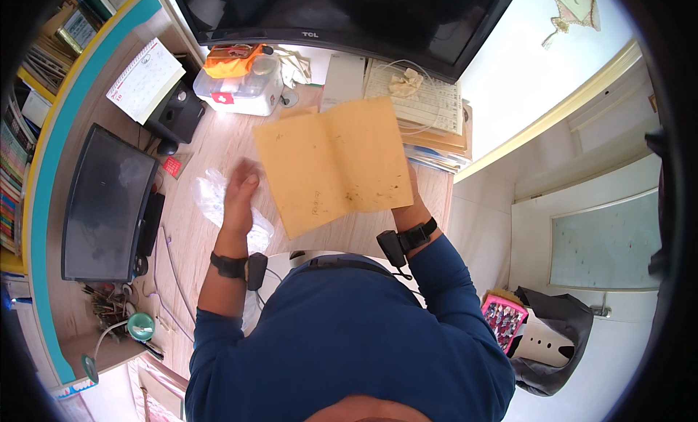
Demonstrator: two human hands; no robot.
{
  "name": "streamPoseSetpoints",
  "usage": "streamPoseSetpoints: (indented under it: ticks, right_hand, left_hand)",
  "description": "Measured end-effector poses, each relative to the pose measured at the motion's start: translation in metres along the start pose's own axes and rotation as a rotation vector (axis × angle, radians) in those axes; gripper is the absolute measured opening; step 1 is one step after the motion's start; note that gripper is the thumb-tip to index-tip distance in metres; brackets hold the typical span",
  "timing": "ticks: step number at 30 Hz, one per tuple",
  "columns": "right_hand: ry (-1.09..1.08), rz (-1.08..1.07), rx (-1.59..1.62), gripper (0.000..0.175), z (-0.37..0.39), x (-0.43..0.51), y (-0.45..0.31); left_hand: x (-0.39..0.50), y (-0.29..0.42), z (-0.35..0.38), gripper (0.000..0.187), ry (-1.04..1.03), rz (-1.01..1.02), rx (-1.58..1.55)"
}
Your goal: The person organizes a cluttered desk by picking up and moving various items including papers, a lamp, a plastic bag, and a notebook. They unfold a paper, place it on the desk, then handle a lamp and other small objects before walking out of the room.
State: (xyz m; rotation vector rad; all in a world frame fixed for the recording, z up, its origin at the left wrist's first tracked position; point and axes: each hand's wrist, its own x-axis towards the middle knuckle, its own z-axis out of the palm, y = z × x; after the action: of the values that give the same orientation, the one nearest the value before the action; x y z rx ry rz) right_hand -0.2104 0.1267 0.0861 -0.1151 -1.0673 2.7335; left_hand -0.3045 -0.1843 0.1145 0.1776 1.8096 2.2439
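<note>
A creased, yellow-brown kraft paper sheet or envelope is held up over the wooden desk. Dark specks and a little writing mark its face, and a fold runs down its middle. Behind its right edge is my right hand, gripping it; the fingers are hidden by the paper. My left hand is off the paper's left edge, thumb up and apart from the blurred fingers, with nothing seen in it. Below and around that hand lies a clear crumpled plastic bag on the desk.
A TCL screen stands at the back. Before it are a first-aid box with an orange bag, and a paper stack bearing a crumpled tissue. Leftward stand a monitor, a speaker and a desk calendar.
</note>
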Motion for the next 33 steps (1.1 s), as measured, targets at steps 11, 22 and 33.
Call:
streamPoseSetpoints:
  ticks: [11, 22, 33]
  right_hand:
    - [-0.797, -0.331, -1.272, 0.03, 0.048, -0.026, 0.053]
    - [-0.146, 0.633, -0.79, 0.024, -0.023, -0.025, 0.07]
    - [0.0, 0.477, -1.141, 0.023, -0.132, -0.061, 0.062]
  left_hand:
    - [-0.021, -0.062, 0.033, 0.043, -0.342, -0.334, -0.351]
    - [-0.046, -0.107, 0.024, 0.037, 0.017, -0.354, -0.441]
    - [-0.05, -0.126, -0.074, 0.105, 0.734, -0.337, 1.081]
